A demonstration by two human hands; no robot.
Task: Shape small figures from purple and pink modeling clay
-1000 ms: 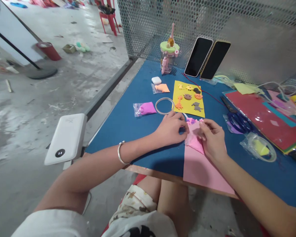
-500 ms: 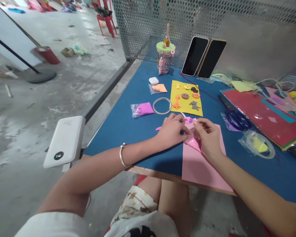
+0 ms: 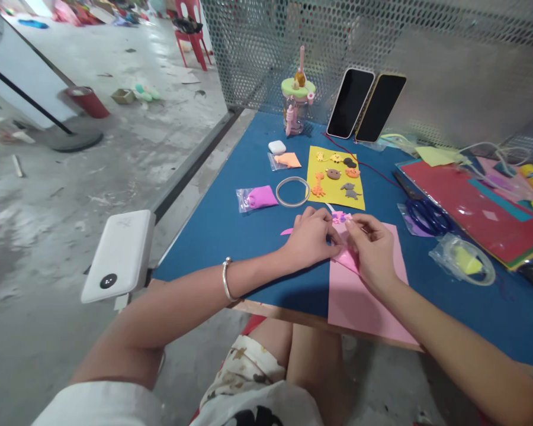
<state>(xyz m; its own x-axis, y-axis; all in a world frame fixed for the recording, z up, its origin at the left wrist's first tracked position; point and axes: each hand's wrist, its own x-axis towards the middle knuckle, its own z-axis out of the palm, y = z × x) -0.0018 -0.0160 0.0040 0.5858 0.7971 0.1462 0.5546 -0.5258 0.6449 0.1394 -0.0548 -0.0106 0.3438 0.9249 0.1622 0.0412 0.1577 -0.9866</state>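
Note:
My left hand (image 3: pixel 310 238) and my right hand (image 3: pixel 373 251) meet over the top of a pink paper sheet (image 3: pixel 364 299) at the near edge of the blue table (image 3: pixel 231 219). Together they pinch a small clear bag of pink clay (image 3: pixel 349 258) between their fingertips. Small pink and purple clay pieces (image 3: pixel 340 216) lie just beyond the fingers. A yellow sheet (image 3: pixel 335 177) with several small clay animals lies farther back.
A bag of magenta clay (image 3: pixel 257 197), a tape ring (image 3: pixel 293 191), an orange clay bag (image 3: pixel 286 160) and a white case (image 3: pixel 276 147) lie left. Two phones (image 3: pixel 366 106) lean on the mesh wall beside a decorated jar (image 3: pixel 296 100). Scissors (image 3: pixel 426 213), coloured sheets (image 3: pixel 475 207) and a bag (image 3: pixel 464 260) lie right. A white power bank (image 3: pixel 119 254) sits at the left.
Both hands have drawn slightly closer together on the pink clay bag. The view has shifted a little; nothing else on the table has moved.

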